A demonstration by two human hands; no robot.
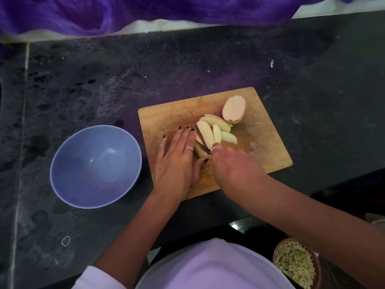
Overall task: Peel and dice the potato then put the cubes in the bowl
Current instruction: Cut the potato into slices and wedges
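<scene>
A wooden cutting board (268,140) lies on the dark counter. On it sit a potato half (233,109), cut face up, and several pale potato slices (210,131) fanned beside it. My left hand (177,161) lies flat on the board, its straight fingers and thumb steadying a potato piece (199,150). My right hand (235,167) grips a knife (203,148) whose blade crosses that piece; the handle is hidden in my fist. An empty blue bowl (95,165) stands left of the board.
A small brown bowl of grains (295,264) sits below the counter edge at lower right. Purple cloth (125,13) hangs along the far edge. A thin ring-shaped band (66,240) lies on the counter at lower left.
</scene>
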